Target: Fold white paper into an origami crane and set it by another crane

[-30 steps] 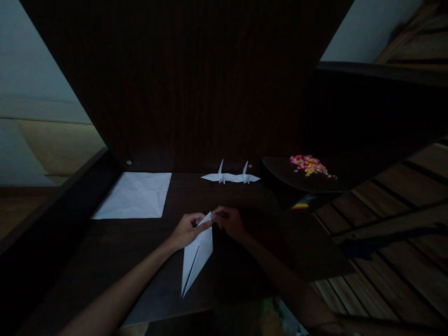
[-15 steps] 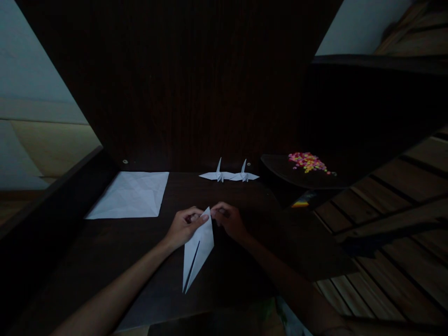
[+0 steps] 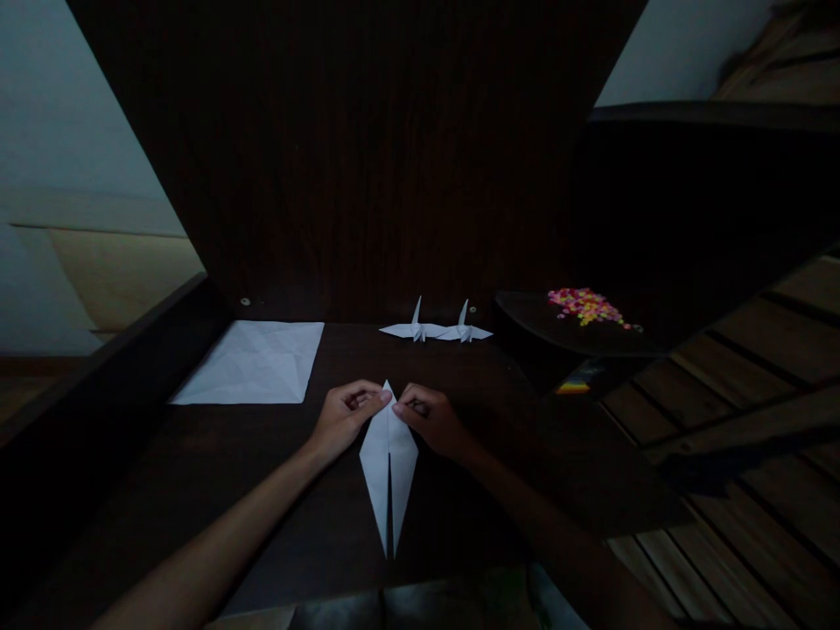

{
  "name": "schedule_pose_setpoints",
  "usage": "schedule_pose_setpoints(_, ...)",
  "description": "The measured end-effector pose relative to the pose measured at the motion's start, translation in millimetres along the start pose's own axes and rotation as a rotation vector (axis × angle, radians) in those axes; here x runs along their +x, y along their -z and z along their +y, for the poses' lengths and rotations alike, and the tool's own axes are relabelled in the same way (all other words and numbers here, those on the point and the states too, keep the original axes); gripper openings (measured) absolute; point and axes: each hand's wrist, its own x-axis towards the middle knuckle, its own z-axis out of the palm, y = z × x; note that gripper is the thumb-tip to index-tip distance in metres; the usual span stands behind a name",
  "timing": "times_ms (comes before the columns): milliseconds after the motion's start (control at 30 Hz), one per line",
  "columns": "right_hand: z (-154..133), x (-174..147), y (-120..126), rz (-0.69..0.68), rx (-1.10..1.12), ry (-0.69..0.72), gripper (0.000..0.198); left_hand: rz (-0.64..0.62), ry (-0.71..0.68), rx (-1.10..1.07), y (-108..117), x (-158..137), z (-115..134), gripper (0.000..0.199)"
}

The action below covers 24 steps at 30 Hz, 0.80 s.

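A folded white paper (image 3: 375, 472), long and diamond-shaped with a slit up its lower half, points its two narrow tips toward me. My left hand (image 3: 346, 416) pinches its upper left edge near the top point, thumb on the front face. On the opposite edge my right hand (image 3: 430, 418) grips the same paper between thumb and curled fingers. Beyond my hands, two white origami cranes (image 3: 438, 332) stand side by side with wings touching. To the left lies a flat, creased sheet of white paper (image 3: 253, 363).
The dark wooden tabletop (image 3: 197, 490) meets an upright dark panel (image 3: 367, 175) at the back. A low side board (image 3: 118, 359) borders the left. At right, a rounded shelf (image 3: 525, 319) carries a pile of small colourful pieces (image 3: 587, 306). Wooden slats (image 3: 754, 420) lie beyond it.
The folded paper has turned from a slant to nearly straight, facing me squarely. My right hand has moved onto its right edge, and the view has shifted slightly.
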Motion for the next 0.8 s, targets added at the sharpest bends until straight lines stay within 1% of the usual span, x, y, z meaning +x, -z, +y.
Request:
schedule_pose_setpoints(200, 2.4, -1.4, -2.0, -0.035, 0.016, 0.018, 0.025, 0.004, -0.019, 0.025, 1.4, -0.2, 0.5, 0.025)
schedule_pose_setpoints(400, 6.3, -1.3, -5.5, -0.024, 0.006, 0.031, 0.023, 0.009, -0.058, 0.041, 0.1, -3.8, 4.0, 0.024)
schedule_pose_setpoints(600, 6.8, -1.7, -6.9, 0.004, 0.027, -0.009, 0.023, 0.009, -0.075, 0.061, -1.5, -4.4, 6.7, 0.026)
schedule_pose_setpoints(800, 9.9, -1.0, -9.7, 0.012, 0.109, -0.023, 0.020, 0.000, -0.075, 0.074, 0.1, -3.5, 4.6, 0.019)
